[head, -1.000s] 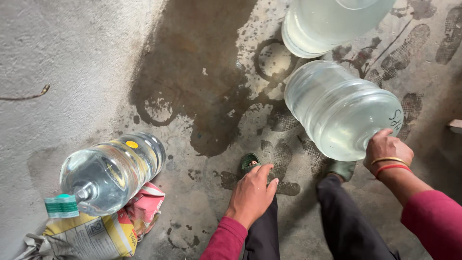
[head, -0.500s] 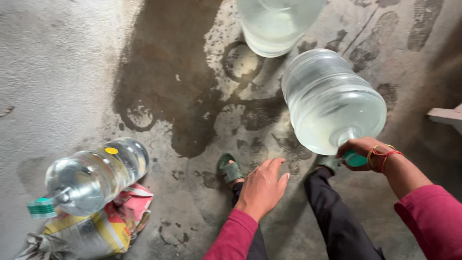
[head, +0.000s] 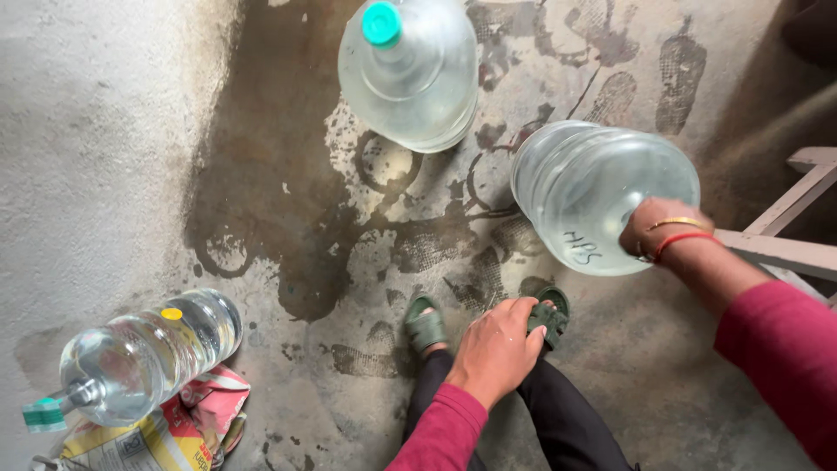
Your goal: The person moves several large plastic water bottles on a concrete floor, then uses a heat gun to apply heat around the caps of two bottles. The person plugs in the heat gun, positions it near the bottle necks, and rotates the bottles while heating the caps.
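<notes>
head view, looking straight down at a wet, stained concrete floor (head: 131,131). nearest: the person's dark trousers (head: 558,427) and two green sandals (head: 484,321) planted on the floor. the left hand (head: 497,349), in a dark pink sleeve (head: 440,432), hangs over the knee with fingers loosely spread, holding nothing; its fingertips sit just above the right-side sandal.

at the lower left a clear water jug (head: 144,358) lies on its side, a green cap (head: 42,415) on its neck and a small yellow sticker on its wall. it rests on a crumpled printed sack (head: 187,427) of yellow, pink and white.

a little farther, on the right: the right hand (head: 658,231), with a gold and a red bangle at the wrist, grips the neck end of a large clear tilted jug (head: 593,187). the fingers are curled round the neck; the neck and cap are hidden behind the hand. the tilted jug's base points away, toward the upper left, and some marker scrawl shows on its shoulder.

just beyond, a third upright jug (head: 418,78) with a teal cap (head: 381,23) stands on the floor, near the tilted jug but apart from it. wet ring marks and shoe prints lie between them. a pale wooden frame (head: 785,235) juts in at the right edge.
</notes>
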A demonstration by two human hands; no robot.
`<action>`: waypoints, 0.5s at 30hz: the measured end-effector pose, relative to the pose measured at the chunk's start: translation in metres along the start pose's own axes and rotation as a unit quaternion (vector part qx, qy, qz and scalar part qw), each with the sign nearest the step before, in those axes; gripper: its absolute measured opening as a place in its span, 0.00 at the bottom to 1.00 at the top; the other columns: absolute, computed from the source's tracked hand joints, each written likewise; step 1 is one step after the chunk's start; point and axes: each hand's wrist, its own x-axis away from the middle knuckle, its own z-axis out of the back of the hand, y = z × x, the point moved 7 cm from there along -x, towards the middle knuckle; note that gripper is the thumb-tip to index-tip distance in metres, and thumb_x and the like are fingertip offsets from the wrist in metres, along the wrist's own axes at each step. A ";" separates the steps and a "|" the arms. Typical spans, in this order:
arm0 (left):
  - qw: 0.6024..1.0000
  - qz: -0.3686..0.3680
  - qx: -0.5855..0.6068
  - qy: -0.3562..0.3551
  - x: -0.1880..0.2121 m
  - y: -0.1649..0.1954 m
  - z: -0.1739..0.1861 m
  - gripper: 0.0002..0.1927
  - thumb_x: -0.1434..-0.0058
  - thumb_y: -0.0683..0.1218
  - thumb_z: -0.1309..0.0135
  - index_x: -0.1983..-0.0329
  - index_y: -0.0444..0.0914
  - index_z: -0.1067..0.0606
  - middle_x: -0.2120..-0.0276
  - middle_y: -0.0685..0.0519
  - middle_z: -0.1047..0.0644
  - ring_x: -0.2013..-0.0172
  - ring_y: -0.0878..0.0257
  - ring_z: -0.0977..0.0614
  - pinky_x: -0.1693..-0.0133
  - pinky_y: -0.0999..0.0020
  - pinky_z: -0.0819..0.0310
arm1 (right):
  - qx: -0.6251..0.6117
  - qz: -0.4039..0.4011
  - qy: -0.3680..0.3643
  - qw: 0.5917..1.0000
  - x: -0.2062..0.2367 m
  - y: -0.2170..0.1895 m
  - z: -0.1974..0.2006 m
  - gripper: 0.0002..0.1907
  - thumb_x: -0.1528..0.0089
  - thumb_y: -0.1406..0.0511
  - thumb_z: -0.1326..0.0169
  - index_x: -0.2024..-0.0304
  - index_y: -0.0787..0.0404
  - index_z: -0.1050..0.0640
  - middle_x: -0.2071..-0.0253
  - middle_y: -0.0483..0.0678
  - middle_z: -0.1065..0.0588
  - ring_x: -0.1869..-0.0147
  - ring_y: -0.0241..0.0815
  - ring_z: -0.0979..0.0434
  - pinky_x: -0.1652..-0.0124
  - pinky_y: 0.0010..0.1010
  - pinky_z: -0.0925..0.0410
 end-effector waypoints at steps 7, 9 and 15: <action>1.000 0.004 -0.006 -0.009 -0.036 0.017 0.003 0.18 0.37 0.49 0.44 0.46 0.38 0.27 0.53 0.44 0.21 0.54 0.44 0.19 0.53 0.50 0.25 | 0.150 0.038 0.069 0.986 -0.035 -0.007 0.078 0.16 0.39 0.62 0.46 0.52 0.56 0.13 0.48 0.52 0.17 0.43 0.51 0.17 0.48 0.41 0.23; 0.999 0.032 -0.012 -0.021 -0.045 0.013 0.005 0.18 0.37 0.50 0.43 0.46 0.39 0.27 0.53 0.43 0.21 0.55 0.43 0.19 0.53 0.49 0.25 | 0.150 0.066 0.058 0.985 -0.037 -0.035 0.082 0.16 0.39 0.62 0.46 0.52 0.56 0.14 0.48 0.54 0.18 0.43 0.53 0.17 0.47 0.41 0.25; 1.000 0.001 -0.003 0.019 -0.080 0.012 0.041 0.17 0.35 0.51 0.44 0.46 0.40 0.26 0.54 0.44 0.21 0.55 0.43 0.19 0.54 0.49 0.25 | 0.210 0.072 0.000 0.975 -0.048 -0.078 0.101 0.16 0.39 0.62 0.44 0.50 0.54 0.15 0.44 0.52 0.20 0.42 0.51 0.18 0.49 0.44 0.23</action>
